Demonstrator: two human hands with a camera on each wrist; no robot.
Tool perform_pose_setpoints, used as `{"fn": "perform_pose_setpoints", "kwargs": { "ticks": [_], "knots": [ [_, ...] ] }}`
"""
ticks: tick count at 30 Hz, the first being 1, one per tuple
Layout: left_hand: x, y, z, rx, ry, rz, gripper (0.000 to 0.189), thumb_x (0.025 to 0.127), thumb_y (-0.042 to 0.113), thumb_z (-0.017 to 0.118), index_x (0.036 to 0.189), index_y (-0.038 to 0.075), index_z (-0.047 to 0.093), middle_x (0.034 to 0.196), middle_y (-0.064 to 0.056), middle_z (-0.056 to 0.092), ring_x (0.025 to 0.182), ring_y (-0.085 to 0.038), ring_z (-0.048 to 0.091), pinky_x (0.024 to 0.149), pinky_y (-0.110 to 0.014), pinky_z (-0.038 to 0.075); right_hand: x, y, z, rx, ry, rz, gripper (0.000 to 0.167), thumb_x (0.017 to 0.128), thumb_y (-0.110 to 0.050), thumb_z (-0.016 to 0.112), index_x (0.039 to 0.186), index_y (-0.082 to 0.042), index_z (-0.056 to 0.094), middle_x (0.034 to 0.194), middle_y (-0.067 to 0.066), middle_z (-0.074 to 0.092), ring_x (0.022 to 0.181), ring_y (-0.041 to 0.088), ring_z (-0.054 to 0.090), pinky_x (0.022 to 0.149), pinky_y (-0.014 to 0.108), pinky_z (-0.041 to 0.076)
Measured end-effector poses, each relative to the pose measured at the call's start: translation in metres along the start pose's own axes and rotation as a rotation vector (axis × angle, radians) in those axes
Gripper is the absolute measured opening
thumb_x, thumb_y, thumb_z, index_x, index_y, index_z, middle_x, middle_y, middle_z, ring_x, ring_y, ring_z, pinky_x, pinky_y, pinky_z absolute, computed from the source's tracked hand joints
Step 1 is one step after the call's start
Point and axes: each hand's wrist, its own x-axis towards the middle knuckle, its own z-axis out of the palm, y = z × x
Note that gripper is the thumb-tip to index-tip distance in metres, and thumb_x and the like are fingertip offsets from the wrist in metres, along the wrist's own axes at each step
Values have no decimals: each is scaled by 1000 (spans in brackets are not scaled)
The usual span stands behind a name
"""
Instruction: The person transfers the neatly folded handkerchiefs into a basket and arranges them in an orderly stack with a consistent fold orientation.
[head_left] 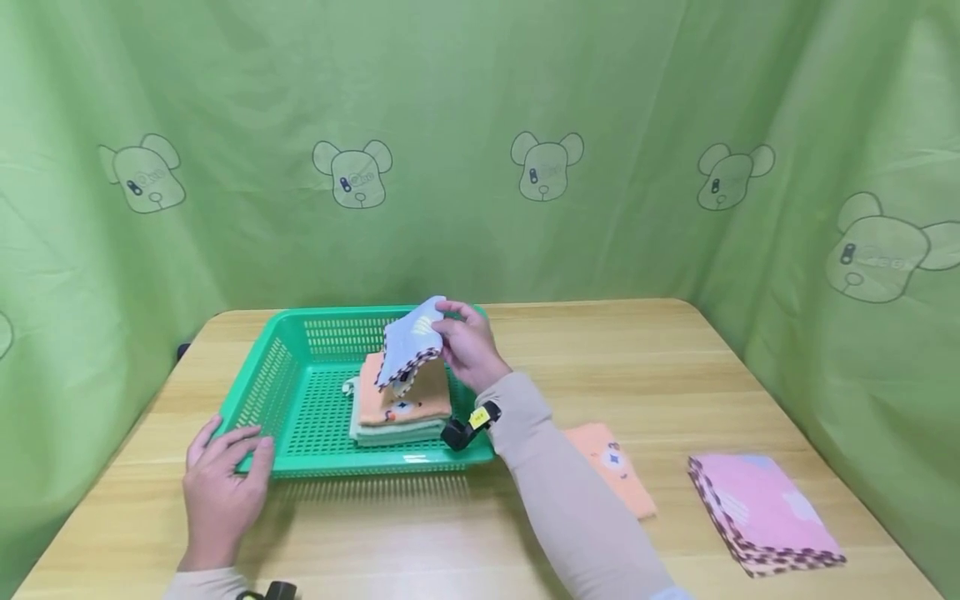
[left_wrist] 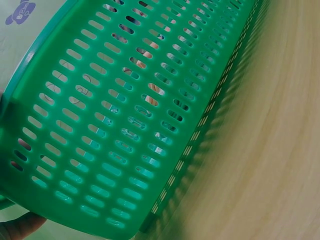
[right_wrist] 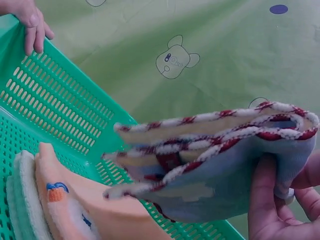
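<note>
My right hand [head_left: 472,346] pinches a folded light blue towel [head_left: 411,337] with a brown-and-white edge by its right side. In the right wrist view the towel's folded layers [right_wrist: 210,160] fan apart, away from the fingers. Directly below it, an orange towel [head_left: 429,400] with a cartoon face lies on folded pale green towels [head_left: 397,434] inside a green plastic basket [head_left: 337,465]. At the basket's front left corner, my left hand [head_left: 225,492] grips the rim, fingers hooked over it. The left wrist view is mostly filled by the basket's slotted wall [left_wrist: 117,100].
On the wooden table [head_left: 615,358], another orange towel [head_left: 611,467] lies right of the basket, partly behind my right forearm. Farther right is a folded pink towel [head_left: 765,500] with a brown-and-white edge. A green curtain [head_left: 450,242] with bear drawings surrounds the table's back and sides.
</note>
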Motion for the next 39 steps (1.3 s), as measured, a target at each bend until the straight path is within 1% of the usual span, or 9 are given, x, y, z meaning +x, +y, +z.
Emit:
{"fn": "perform_pose_setpoints", "kwargs": {
  "ticks": [5, 11, 14, 17, 22, 25, 29, 34, 39],
  "knots": [
    [0, -1, 0, 7, -3, 12, 15, 80, 11, 69, 76, -3, 72, 95, -23, 70, 122, -48, 46, 108, -54, 27, 0, 4, 0, -8, -31, -10, 33, 89, 10, 53, 120, -2, 54, 94, 9, 57, 57, 10, 52, 47, 17, 44],
    [0, -1, 0, 10, -9, -1, 16, 81, 12, 69, 76, -3, 71, 95, -23, 70, 123, -48, 45, 108, -55, 26, -1, 8, 0, -76, -113, 6, 35, 90, 9, 54, 124, -2, 53, 97, 8, 58, 58, 10, 49, 47, 17, 39],
    [0, -1, 0, 9, -11, -4, 16, 80, 11, 69, 76, -3, 72, 95, -23, 70, 123, -48, 45, 107, -56, 26, -3, 9, 2, -102, -166, 30, 37, 90, 10, 53, 125, -3, 52, 102, 9, 57, 67, 13, 54, 52, 18, 46],
    [0, 0, 0, 9, -10, -6, 15, 80, 11, 69, 75, -3, 72, 95, -23, 70, 123, -49, 45, 108, -56, 27, -5, 9, 4, -99, -211, 26, 37, 90, 11, 51, 125, -3, 51, 107, 10, 56, 78, 16, 58, 61, 21, 52],
    [0, 1, 0, 12, -12, -8, 16, 81, 11, 68, 75, -3, 71, 95, -23, 70, 123, -49, 45, 108, -56, 26, -2, 11, 6, -99, -247, 17, 36, 93, 10, 49, 126, -3, 50, 108, 8, 54, 81, 16, 57, 64, 21, 52],
    [1, 1, 0, 14, -15, -9, 16, 81, 11, 68, 76, -4, 71, 96, -23, 70, 123, -48, 45, 108, -55, 26, 1, 14, 6, -229, -213, 83, 35, 92, 11, 51, 123, -4, 52, 103, 7, 51, 77, 15, 54, 61, 21, 50],
    [1, 1, -1, 19, -15, -5, 16, 81, 11, 68, 76, -4, 71, 96, -23, 70, 123, -48, 45, 109, -52, 26, 3, 18, 6, -418, -161, 166, 36, 87, 15, 52, 118, -3, 53, 103, 11, 50, 80, 20, 55, 65, 27, 54],
    [1, 1, 0, 18, -15, 0, 17, 81, 11, 68, 76, -4, 71, 96, -23, 70, 123, -48, 45, 109, -53, 25, 3, 21, 1, -588, -114, 152, 42, 80, 16, 59, 117, -1, 54, 108, 15, 51, 92, 26, 55, 78, 33, 56],
    [0, 2, 0, 18, -14, -5, 16, 81, 11, 68, 76, -4, 72, 95, -22, 70, 123, -48, 45, 109, -53, 26, 1, 21, -1, -760, -121, 131, 50, 74, 19, 64, 120, 1, 54, 107, 14, 50, 98, 28, 53, 85, 33, 53]
  ]
}}
